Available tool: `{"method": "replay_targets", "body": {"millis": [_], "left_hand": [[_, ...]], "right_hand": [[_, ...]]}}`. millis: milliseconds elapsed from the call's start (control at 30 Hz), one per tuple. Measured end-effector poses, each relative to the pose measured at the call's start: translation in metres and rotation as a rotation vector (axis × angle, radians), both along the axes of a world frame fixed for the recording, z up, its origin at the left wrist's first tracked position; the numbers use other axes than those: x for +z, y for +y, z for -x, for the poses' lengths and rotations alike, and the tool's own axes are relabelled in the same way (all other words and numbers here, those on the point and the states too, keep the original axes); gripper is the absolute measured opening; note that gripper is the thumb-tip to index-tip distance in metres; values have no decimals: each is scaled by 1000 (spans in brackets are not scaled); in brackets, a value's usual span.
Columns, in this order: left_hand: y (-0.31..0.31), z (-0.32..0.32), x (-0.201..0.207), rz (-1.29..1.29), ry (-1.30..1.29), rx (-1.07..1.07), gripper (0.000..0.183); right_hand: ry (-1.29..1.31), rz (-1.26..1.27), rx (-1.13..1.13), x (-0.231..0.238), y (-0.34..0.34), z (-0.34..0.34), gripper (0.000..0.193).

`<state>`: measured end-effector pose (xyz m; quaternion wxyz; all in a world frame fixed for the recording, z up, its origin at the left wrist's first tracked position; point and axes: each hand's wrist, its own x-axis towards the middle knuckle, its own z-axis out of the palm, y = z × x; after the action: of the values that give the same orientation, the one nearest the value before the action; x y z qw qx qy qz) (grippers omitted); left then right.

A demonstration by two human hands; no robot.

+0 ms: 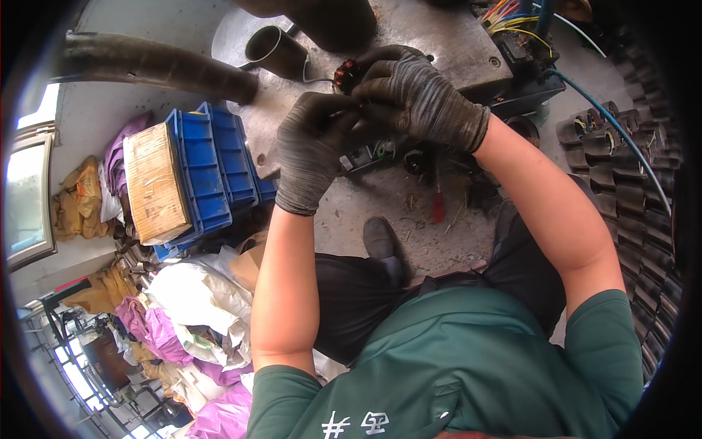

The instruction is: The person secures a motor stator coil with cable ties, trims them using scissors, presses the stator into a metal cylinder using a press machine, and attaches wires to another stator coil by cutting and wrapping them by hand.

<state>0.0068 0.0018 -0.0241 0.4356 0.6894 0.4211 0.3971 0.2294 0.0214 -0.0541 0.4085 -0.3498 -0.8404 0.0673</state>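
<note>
gloved left hand (313, 150), right hand (409, 91) grip wound coil (348, 75) over metal plate (446, 44)

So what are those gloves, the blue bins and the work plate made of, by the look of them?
Gloves: knitted fabric, dark grey, ribbed weave showing, maybe coated. Blue bins: moulded plastic, matte, with ribbed walls. Work plate: probably steel, dull grey, scuffed, with drilled holes.

Blue bins (212, 164) beside a wooden block (155, 183), purple bags (157, 333) below
</note>
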Motion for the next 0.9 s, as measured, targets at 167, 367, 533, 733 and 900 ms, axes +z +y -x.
{"method": "replay_targets", "body": {"millis": [167, 367, 533, 733, 900], "left_hand": [[0, 4, -6, -280, 278, 58, 15], [-9, -1, -18, -191, 227, 157, 10], [-16, -3, -14, 75, 6, 193, 10], [-15, 8, -11, -490, 494, 160, 11], [-11, 19, -25, -423, 473, 200, 8]], "right_hand": [[16, -38, -3, -3, -3, 7, 28], [35, 30, -19, -3, -6, 14, 28], [12, -56, -65, -6, -11, 18, 30], [38, -11, -3, -6, -8, 20, 24], [74, -30, -22, -10, -8, 25, 22]]}}
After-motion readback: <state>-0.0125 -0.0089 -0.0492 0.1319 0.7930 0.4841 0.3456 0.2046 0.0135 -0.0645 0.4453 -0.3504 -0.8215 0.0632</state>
